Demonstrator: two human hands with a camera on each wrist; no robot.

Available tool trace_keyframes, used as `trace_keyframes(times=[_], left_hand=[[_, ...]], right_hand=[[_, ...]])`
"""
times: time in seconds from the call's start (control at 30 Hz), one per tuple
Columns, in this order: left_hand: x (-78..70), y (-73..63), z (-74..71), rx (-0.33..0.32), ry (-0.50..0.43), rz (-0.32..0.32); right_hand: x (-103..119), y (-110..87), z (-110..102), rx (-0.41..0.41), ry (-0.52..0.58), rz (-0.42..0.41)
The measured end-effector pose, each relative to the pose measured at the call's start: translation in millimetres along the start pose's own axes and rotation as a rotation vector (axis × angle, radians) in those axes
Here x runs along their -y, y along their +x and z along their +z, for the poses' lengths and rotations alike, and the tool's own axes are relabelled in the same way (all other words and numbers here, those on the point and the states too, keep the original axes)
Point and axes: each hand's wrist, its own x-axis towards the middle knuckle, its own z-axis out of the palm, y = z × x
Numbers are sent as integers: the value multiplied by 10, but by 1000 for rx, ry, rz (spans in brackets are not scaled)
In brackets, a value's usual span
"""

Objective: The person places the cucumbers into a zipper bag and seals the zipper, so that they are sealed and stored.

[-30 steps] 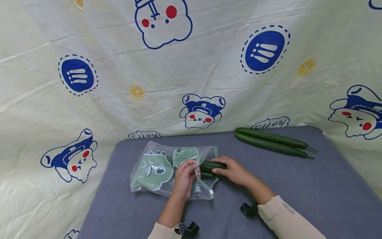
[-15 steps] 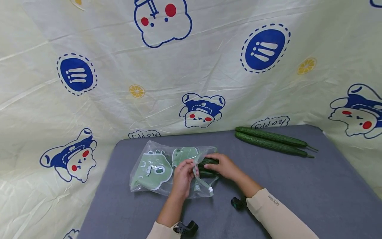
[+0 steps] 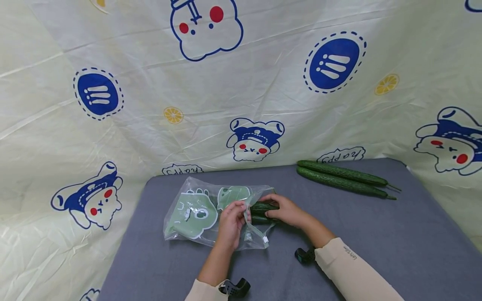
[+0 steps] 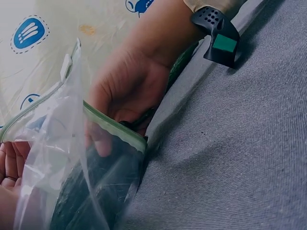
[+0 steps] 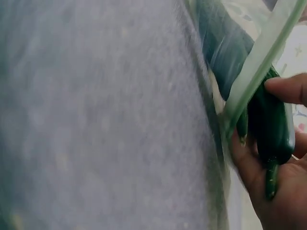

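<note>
A clear zip bag (image 3: 192,219) with green cartoon prints lies on its side, its mouth facing right. My left hand (image 3: 230,225) pinches the bag's upper edge near the opening. At the mouth, my right hand (image 3: 288,211) grips the stem end of a cucumber (image 3: 265,206), most of which is inside the bag. In the right wrist view the thumb and fingers of the right hand (image 5: 283,187) lie around that cucumber (image 5: 272,124), with its stem by the palm. A second cucumber (image 3: 261,219) lies beside it within the bag. The green zip strip (image 4: 115,127) hangs open.
Two more long cucumbers (image 3: 339,182) lie side by side at the back right of the grey cloth-covered table (image 3: 376,234). A patterned curtain (image 3: 211,92) hangs behind the table's far edge. The bag's white slider (image 3: 265,239) sits at its near corner.
My right hand has moved left, and the cucumber has slid farther into the bag. Over the last half second that hand has drawn back slightly. The left hand has stayed nearly still.
</note>
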Motion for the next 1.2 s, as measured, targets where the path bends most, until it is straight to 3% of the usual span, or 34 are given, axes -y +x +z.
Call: trace_keyframes(times=[0.33, 0.5, 0.63, 0.9, 1.2], left_hand=[[-15, -11, 5, 18, 13, 7], [-9, -11, 3, 32, 16, 10], [-7, -10, 1, 39, 17, 7], [3, -7, -3, 19, 21, -10], [18, -2, -6, 8, 10, -18]], right_hand=[[20, 52, 110, -61, 129, 5], [57, 92, 175, -70, 134, 18], [41, 101, 189, -60, 82, 6], [2, 126, 173, -88, -148, -41], [-16, 125, 152, -81, -186, -13]])
